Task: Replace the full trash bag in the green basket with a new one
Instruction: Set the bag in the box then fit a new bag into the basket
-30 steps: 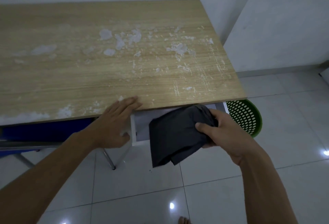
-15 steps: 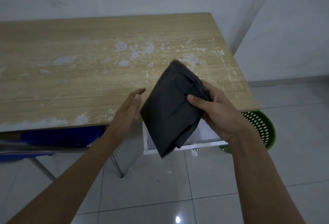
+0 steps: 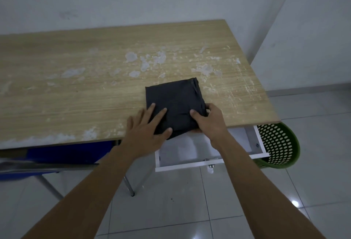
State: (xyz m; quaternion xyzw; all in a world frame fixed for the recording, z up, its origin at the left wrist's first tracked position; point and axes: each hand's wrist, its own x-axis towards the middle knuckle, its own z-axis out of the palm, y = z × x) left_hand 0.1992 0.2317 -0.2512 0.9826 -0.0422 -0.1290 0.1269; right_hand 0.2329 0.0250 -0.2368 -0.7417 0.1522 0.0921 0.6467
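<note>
- The folded bag (image 3: 173,105) lies on the table (image 3: 95,96) under our hands, likely for unfolding.
- Our left hand (image 3: 146,130) steadies it, fingers flat; our right hand (image 3: 207,121) pinches its edge.
- The green basket (image 3: 279,143) sits lower right of that hand.

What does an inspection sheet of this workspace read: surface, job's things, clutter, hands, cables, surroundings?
Surface: worn light wooden tabletop, white scuffed patches.
Job's things: folded dark grey plastic bag flat at the tabletop's near edge; green perforated plastic basket on the floor, right.
Clutter: nothing seen.
Hands: left hand flat on the bag; right hand grips its right edge.
Cables: nothing seen.
Surroundings: open white drawer, blue chair, pale tiled floor, white walls.
</note>
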